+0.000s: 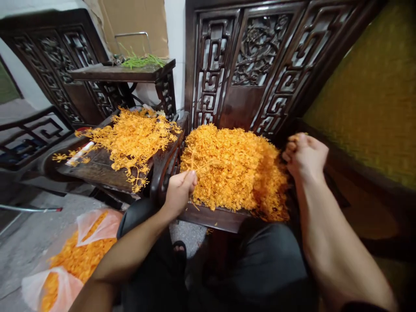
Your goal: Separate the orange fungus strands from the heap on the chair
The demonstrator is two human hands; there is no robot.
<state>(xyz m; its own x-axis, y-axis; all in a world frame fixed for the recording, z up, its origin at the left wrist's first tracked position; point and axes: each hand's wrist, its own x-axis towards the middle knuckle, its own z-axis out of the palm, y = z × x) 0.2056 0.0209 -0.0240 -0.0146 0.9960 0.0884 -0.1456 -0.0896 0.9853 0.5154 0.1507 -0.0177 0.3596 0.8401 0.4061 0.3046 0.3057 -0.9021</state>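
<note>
A thick pile of orange, branching sprigs [227,169], like plastic artificial-flower parts, covers the dark wooden seat in front of me. At the pile's near left edge, my left hand [180,190] is closed in a pinch on a thin orange sprig [198,164] whose stems stick up past the thumb. My right hand [305,156] is raised off the right end of the pile with its fingers curled shut. A bit of orange [296,137] shows at its fingertips; most of what it holds is hidden.
On a wooden seat [100,173] to the left lies a looser heap of orange sprigs [139,134] beside a white strip [79,154]. A plastic bag [94,227] of orange pieces is on the floor. Green stems [143,61] lie on a small table [113,74]. A carved chair back [247,65] rises behind the pile.
</note>
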